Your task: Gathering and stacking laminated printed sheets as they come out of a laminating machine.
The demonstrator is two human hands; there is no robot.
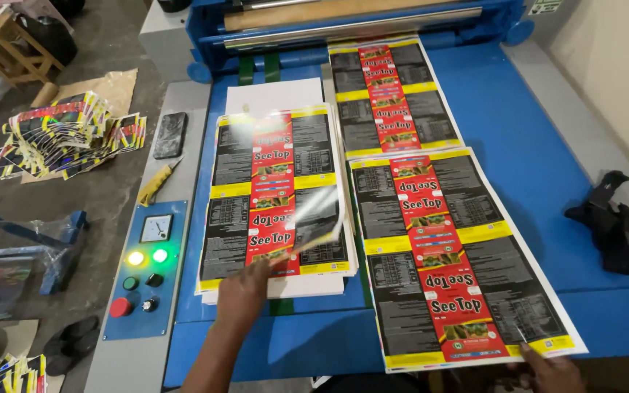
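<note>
while my left hand rests on the near edge of the stack of printed sheets, its fingers pinch the corner of the top sheet, which curls up glossy and blurred. my right hand grips the near corner of a loose sheet lying tilted on the blue table, just right of the stack. another sheet lies beyond it, coming off the roller. a black cloth sits far right; the control panel shows lit lamps on the left.
</note>
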